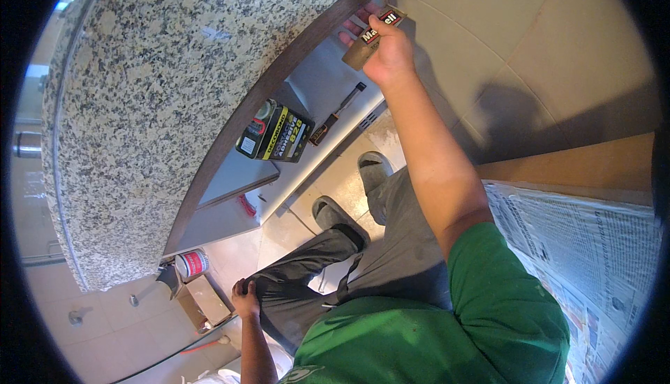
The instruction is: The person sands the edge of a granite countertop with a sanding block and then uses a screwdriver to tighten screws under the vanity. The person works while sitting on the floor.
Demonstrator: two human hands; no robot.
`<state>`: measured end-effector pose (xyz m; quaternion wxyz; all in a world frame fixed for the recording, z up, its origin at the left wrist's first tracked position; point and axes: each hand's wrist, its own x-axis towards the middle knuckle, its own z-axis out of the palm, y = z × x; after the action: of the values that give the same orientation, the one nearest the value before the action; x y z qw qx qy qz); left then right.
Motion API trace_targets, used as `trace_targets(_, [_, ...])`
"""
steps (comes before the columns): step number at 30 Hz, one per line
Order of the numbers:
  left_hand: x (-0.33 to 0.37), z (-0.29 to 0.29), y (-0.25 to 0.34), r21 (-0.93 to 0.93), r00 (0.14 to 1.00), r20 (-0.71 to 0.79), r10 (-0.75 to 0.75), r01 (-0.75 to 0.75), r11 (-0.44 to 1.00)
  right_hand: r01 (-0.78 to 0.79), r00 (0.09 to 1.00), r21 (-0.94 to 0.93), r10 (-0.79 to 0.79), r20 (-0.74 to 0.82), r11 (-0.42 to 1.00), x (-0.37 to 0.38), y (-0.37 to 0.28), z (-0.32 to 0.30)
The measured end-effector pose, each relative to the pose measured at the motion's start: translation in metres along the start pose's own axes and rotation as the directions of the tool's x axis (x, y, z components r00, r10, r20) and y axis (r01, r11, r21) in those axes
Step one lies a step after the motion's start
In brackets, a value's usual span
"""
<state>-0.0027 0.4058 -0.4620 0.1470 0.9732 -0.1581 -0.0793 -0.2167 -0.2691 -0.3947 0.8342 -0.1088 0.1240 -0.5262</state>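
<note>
Right hand (391,57) was at upper centre, clamped on a flat brown piece (357,56) with a printed label: thumb on the near face, other fingertips showing past the far edge. The piece was at the top end of the open cabinet (317,70), under the speckled countertop (181,70). Left hand (246,300), lower left of centre, rested on the trouser leg, fingers slightly bent, nothing visible in it.

Progress, my read: mid-job. Piece was picked up but not set down; couldn't tell if it touched the cabinet wall. No finished result visible. Long dark-handled tool (338,114) lay loose near the cabinet's front edge, centre frame, not in use.

Containers: black-and-yellow tin (276,133) stood in the cabinet, left of centre; contents hidden, cap state unclear. White-and-red can (192,263) sat lower left, contents not visible. Below it, a cardboard box (197,308) was open with something whitish inside, too small to identify. Small red item (247,206) lay in the cabinet's lower end.
</note>
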Motion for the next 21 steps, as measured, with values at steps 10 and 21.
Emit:
trace_targets(10, [-0.001,-0.001,-0.001,-0.039,1.0,-0.002,-0.027,0.027,0.999,-0.015,0.999,0.015,0.016,-0.029,1.0,-0.003,0.001,0.005])
trace_targets(21, [0.002,0.0,-0.005,0.027,1.0,0.0,-0.012,0.012,1.0,-0.014,1.0,-0.003,0.014,-0.014,1.0,0.002,0.006,-0.001])
